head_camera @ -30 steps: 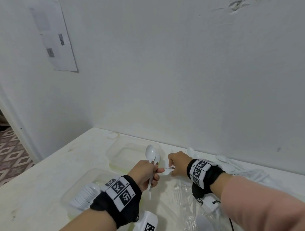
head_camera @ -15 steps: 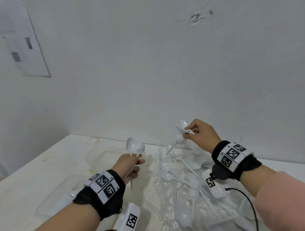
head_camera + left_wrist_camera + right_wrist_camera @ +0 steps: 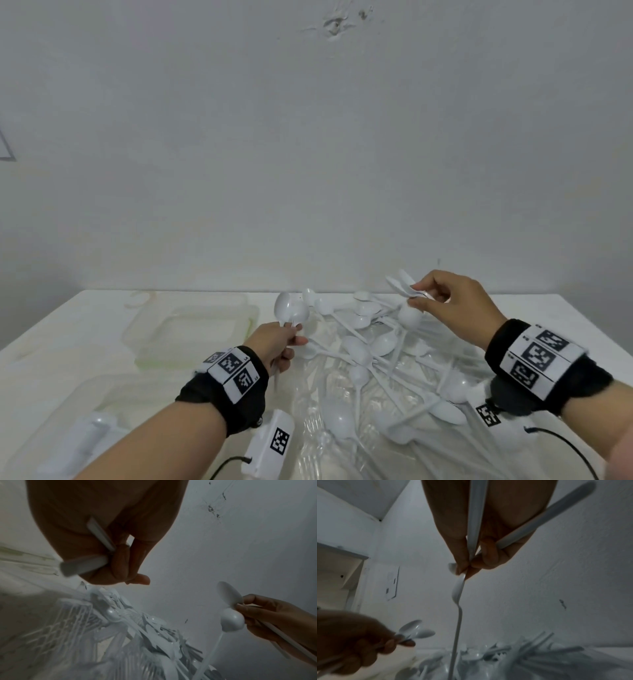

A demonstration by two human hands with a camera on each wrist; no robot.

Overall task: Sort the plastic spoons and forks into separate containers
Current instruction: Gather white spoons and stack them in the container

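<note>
Left hand (image 3: 274, 342): lower centre-left of the head view, fingers curled round the handles of two white plastic spoons (image 3: 291, 310), bowls upright above the fist. The left wrist view shows two handle ends crossing under the palm.

Right hand (image 3: 448, 305): right of centre, raised above the pile, thumb and fingertips pinching several white spoons (image 3: 399, 286) near their necks. In the right wrist view two handles run back under the palm and a further spoon (image 3: 458, 615) hangs from the pinch, its handle reaching down toward the pile.

Pile of white plastic cutlery (image 3: 370, 359): spoons and handles heaped on crinkled clear plastic sheeting (image 3: 308, 411), centre to lower right, between the two hands. Fork tines show in the wrist views.

Clear plastic container (image 3: 191, 325): centre-left, against the wall, left of the pile; contents cannot be told.

Second clear container (image 3: 85, 428): lower left corner, holding stacked white cutlery, type unclear.

White table (image 3: 68, 335): carries all the above.

Both wrists: black bands with printed square markers.
</note>
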